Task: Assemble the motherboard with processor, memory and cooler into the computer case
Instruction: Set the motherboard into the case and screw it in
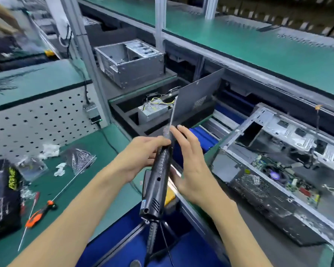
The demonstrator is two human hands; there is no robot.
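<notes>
An electric screwdriver [158,170] is held upright in front of the body, its long bit [173,110] pointing up and away; the left hand [137,157] is curled round the upper barrel just below the chuck, while the right hand [189,162] lies beside the barrel with fingers nearly straight, the fingertips [175,129] touching near the chuck and foot of the bit, so it is judged to be steadying or seating the bit rather than gripping. The computer case [278,174] lies open on its side to the right on the conveyor, well apart from the tool, with the motherboard [274,176] already visible inside. The step in hand is judged to be readying the driver for fastening: the bit should be pushed fully home and checked for wobble, and the cord [162,239] kept clear before the tip is brought over the board, since a slip could scar the circuitry. An orange-handled screwdriver [41,213] lies on the green mat [96,151] at left. Yellow lettering shows on a black box [4,195], but it is too blurred to be read, and no other writing can be made out
</notes>
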